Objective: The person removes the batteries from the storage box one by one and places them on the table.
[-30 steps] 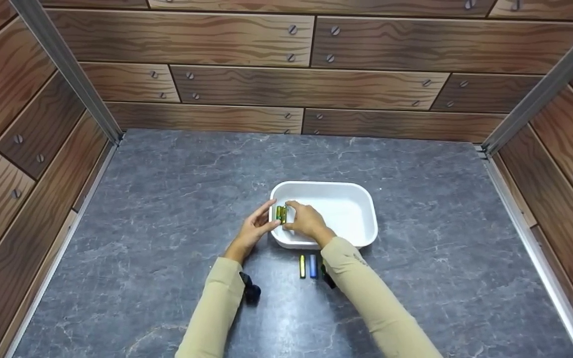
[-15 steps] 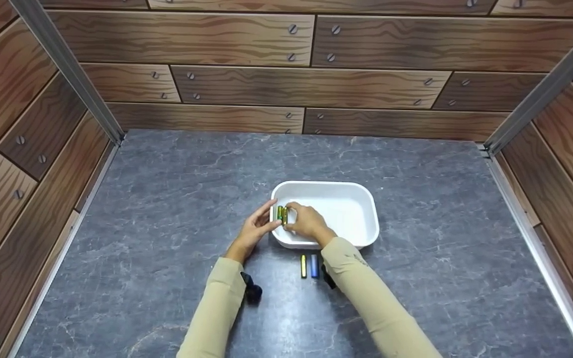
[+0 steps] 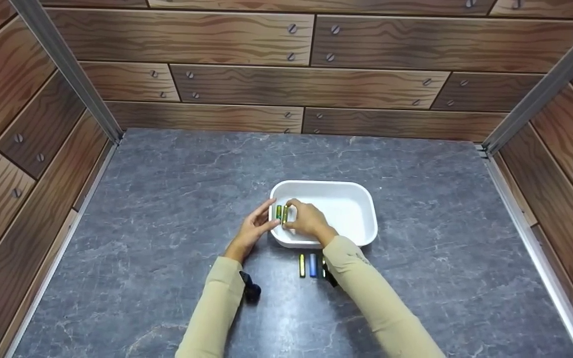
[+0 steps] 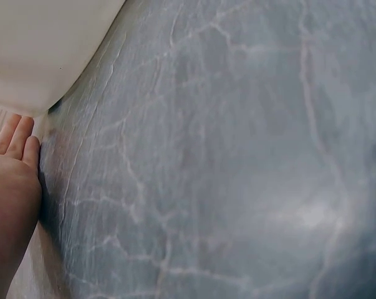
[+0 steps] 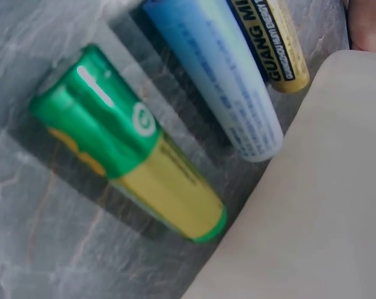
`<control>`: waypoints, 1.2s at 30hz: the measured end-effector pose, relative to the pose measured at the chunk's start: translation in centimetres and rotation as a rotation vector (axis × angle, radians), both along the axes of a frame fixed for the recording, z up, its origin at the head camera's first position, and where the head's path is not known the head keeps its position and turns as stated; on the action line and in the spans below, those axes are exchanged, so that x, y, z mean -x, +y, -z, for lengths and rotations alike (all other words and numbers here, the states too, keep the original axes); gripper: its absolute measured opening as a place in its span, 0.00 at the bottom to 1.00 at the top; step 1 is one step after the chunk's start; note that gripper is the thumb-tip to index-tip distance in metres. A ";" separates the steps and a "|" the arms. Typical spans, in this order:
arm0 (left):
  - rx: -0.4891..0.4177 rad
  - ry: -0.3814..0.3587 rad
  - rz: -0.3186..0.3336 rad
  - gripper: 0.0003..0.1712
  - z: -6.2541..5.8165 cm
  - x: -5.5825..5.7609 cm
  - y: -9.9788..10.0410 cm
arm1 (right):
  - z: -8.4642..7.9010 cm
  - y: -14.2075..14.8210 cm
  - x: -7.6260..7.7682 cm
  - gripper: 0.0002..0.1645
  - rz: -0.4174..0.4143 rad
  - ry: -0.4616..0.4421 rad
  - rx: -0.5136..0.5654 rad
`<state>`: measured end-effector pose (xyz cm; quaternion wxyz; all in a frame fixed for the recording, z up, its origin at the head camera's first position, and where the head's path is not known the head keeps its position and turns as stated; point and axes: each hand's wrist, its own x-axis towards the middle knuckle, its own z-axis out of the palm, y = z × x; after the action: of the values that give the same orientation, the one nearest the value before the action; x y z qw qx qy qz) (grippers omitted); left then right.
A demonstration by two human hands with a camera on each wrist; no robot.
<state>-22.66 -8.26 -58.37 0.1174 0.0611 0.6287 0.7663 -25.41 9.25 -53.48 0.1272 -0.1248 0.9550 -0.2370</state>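
Note:
In the head view a white tray (image 3: pixel 338 243) stands on the dark marbled table. Inside its left end are two slim green-and-gold batteries, a left one (image 3: pixel 278 212) and a right one (image 3: pixel 285 215). My right hand (image 3: pixel 309 221) reaches into the tray and pinches the right battery upright between thumb and fingers. At the tray's left rim is my left hand (image 3: pixel 250 232), fingers straight along the outside wall, thumb over the rim near the left battery. Whether that thumb touches the battery is unclear. In the left wrist view several left fingers (image 4: pixel 16 140) extend beside the tray wall.
In front of the tray lie a gold-and-black battery (image 5: pixel 278 47), a blue battery (image 5: pixel 222 81) and a thicker green-and-gold battery (image 5: pixel 134 149), side by side on the table. The right sleeve (image 3: pixel 366 288) passes close beside them. Wood-patterned walls (image 3: pixel 246 87) enclose the table.
The right battery in the tray has moved slightly right with my right hand, opening a small gap to the left battery. My left hand stays put.

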 end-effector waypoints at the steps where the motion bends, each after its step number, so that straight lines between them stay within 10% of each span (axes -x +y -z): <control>1: -0.008 -0.001 0.002 0.38 0.0 0.0 0.0 | -0.1 0.0 0.0 0.33 -0.002 0.005 0.003; 36: -0.021 -0.007 0.005 0.39 -0.1 -0.1 0.0 | -3.5 2.6 -2.9 0.32 -0.098 0.096 0.104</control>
<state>-22.60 -8.23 -58.29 0.1207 0.0613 0.6202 0.7727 -22.47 11.88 -50.02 0.0861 -0.1890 0.9392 -0.2734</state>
